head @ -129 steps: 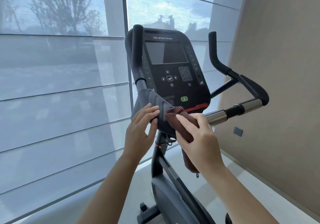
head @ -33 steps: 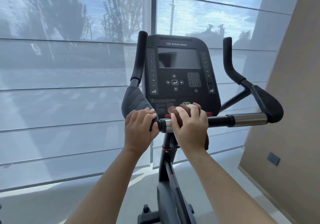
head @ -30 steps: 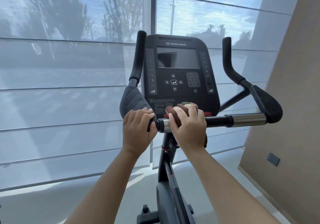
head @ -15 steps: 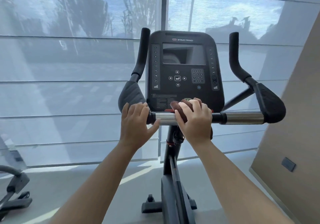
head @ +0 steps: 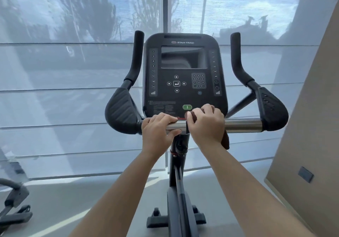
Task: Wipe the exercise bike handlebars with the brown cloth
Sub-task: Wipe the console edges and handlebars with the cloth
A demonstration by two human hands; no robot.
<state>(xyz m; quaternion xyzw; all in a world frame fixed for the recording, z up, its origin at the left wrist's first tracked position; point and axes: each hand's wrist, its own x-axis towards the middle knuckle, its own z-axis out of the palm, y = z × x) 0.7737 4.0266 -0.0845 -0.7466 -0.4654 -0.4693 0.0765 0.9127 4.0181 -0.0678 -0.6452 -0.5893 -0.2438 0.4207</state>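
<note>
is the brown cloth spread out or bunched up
Bunched up: the brown cloth is wadded under the right hand on the chrome bar, with only one end hanging below it.

Bare bar [head: 243, 125] rightward, pad [head: 273, 111] at end

One head-worn wide-angle view looks forward and slightly down, close behind the handlebars [head: 242, 125], squarely facing the console [head: 185, 75] and the far window [head: 73, 62].

left hand [head: 157, 132] gripping bar [head: 242, 125], cloth [head: 225, 142] slid right
</note>
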